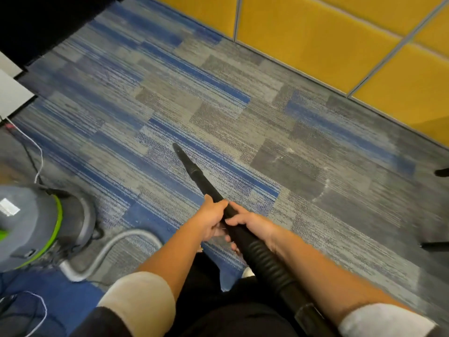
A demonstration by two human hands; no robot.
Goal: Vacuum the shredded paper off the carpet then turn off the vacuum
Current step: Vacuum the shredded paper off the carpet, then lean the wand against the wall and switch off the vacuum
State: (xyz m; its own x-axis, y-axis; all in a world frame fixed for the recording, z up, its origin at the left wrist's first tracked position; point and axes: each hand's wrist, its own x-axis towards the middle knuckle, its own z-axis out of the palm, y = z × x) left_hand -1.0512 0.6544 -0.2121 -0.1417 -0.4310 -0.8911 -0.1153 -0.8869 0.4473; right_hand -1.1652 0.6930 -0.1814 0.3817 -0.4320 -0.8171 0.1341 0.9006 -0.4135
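Both hands hold a black vacuum wand (194, 171) that points forward and left, its narrow nozzle tip (177, 148) low over the blue-and-grey striped carpet (218, 113). My left hand (211, 220) grips the wand from the left side. My right hand (250, 224) grips it just behind, where the ribbed black hose (267, 261) begins. The grey canister vacuum (36, 224) with a green band stands at the left, a grey hose (114, 246) curving from its base. A few faint pale specks (289, 150) lie on the carpet to the right; I see no clear shreds of paper.
Yellow padded wall panels (328, 37) run along the far right edge of the carpet. Thin cables (36, 154) trail on the floor left of the canister. A black furniture base (435, 245) shows at the right edge. Dark furniture (36, 18) fills the top left corner.
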